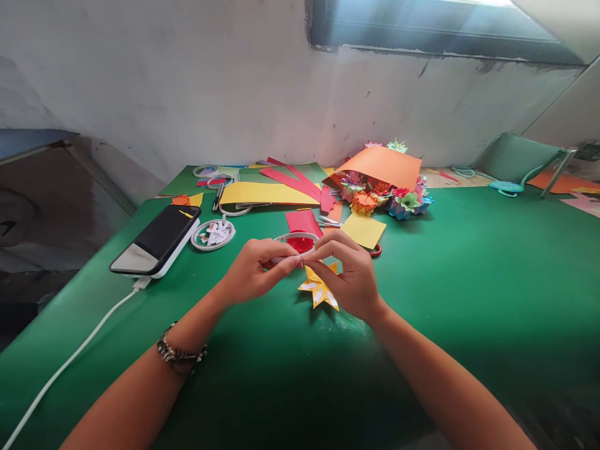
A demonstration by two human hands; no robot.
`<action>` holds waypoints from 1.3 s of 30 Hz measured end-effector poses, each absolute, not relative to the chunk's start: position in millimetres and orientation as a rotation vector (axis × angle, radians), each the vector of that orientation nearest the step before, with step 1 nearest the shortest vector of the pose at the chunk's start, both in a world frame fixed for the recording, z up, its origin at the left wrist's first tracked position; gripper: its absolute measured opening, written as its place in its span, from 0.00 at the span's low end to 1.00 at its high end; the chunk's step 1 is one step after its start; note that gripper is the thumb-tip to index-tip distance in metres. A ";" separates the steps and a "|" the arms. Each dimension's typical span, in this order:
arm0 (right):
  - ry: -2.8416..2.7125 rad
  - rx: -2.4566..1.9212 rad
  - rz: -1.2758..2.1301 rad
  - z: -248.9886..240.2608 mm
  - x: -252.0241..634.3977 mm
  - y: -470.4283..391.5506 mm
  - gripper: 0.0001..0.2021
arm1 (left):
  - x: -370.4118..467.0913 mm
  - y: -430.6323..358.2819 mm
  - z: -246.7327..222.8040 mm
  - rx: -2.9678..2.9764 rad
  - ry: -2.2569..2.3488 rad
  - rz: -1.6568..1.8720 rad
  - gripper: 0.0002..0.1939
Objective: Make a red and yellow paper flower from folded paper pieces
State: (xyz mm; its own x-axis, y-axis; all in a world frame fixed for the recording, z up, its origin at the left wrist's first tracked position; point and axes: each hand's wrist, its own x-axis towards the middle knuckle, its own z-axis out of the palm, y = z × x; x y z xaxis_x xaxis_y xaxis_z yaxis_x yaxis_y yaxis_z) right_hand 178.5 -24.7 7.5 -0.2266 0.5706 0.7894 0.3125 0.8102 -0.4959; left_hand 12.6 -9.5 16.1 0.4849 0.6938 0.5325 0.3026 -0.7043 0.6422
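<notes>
Between both hands a thin white ring, a roll of tape [307, 235], is held above the table. My left hand [257, 267] grips its near side between thumb and fingers. My right hand [349, 269] pinches at the same spot, apparently on the tape's end, though the fingertips hide it. Just below the hands lies a folded yellow paper star [320, 292] with white strips on its points. Beyond the roll is a red paper piece [302, 222], partly seen through the ring. A yellow paper square [364, 229] lies past my right hand, over a red-handled tool [376, 250].
On the green table [492, 281], a phone [162, 237] rests on a white block with a cable [79, 347]. Another tape ring [213, 234] holds white scraps. Behind are a yellow paper strip [269, 194], red strips [300, 181] and colourful paper flowers [407, 203] under orange paper [382, 165].
</notes>
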 end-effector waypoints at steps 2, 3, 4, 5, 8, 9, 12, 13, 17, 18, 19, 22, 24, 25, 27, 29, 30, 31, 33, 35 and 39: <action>-1.815 -0.658 0.337 8.2 177.6 -25.6 0.05 | 14.6 -11.2 17.1 2.173 0.818 1.065 0.13; -1.807 -0.649 0.366 8.6 177.1 -26.0 0.05 | 15.7 -11.9 17.5 2.127 0.821 1.038 0.13; -1.799 -0.642 0.399 8.9 177.2 -26.2 0.06 | 16.1 -12.3 17.9 2.084 0.822 1.007 0.13; -1.795 -0.636 0.437 9.3 177.9 -26.0 0.06 | 15.4 -11.8 18.2 2.048 0.823 0.971 0.13; -1.703 -0.623 0.567 10.9 187.1 -21.5 0.06 | 1.6 -3.7 18.7 1.954 0.878 0.989 0.12; -1.623 -0.623 0.596 11.4 192.1 -18.6 0.07 | -6.8 1.2 18.5 1.897 0.945 1.136 0.12; -1.306 -0.674 0.599 11.4 206.3 -8.1 0.07 | -33.3 17.7 15.6 1.713 1.116 1.554 0.16; -1.277 -0.699 0.628 10.7 209.1 -5.1 0.07 | -39.4 22.4 13.7 1.790 1.268 1.523 0.15; -1.300 -0.834 0.814 7.5 208.6 -0.7 0.06 | -40.1 30.8 2.3 2.485 1.611 0.728 0.14; -1.301 -0.859 0.817 7.3 207.3 -1.1 0.06 | -35.7 30.0 -0.1 2.582 1.633 0.599 0.14; -1.308 -0.876 0.809 7.5 206.2 -1.6 0.08 | -30.1 28.0 -1.8 2.642 1.662 0.537 0.14; -1.384 -0.882 0.833 8.9 204.4 -3.1 0.15 | -8.5 15.9 -2.9 2.669 1.758 0.804 0.16; -1.403 -0.877 0.892 9.1 203.9 -3.3 0.18 | 8.1 5.3 -2.6 2.579 1.618 0.908 0.17; -1.392 -0.883 0.921 8.9 203.5 -3.3 0.16 | 16.0 0.6 -3.1 2.537 1.466 0.800 0.16; -1.360 -0.919 0.974 8.0 202.2 -3.4 0.10 | 29.4 -5.8 -5.6 2.425 1.305 0.571 0.16; -1.343 -0.968 1.014 7.0 200.4 -4.0 0.05 | 37.9 -7.3 -9.7 2.311 1.298 0.495 0.18; -1.341 -0.988 1.026 6.7 199.5 -4.5 0.04 | 40.2 -6.7 -11.9 2.272 1.311 0.478 0.18; -1.344 -1.001 1.033 6.5 198.8 -4.9 0.04 | 41.5 -5.7 -13.9 2.246 1.322 0.466 0.17; -1.353 -1.004 1.022 6.3 198.1 -5.7 0.03 | 41.9 -3.5 -17.1 2.216 1.330 0.454 0.13; -1.353 -0.992 0.977 6.3 198.3 -5.9 0.03 | 41.1 -2.2 -19.0 2.172 1.334 0.474 0.11; -1.353 -0.963 0.848 6.3 199.4 -5.4 0.02 | 39.0 -2.5 -18.4 2.008 1.340 0.601 0.08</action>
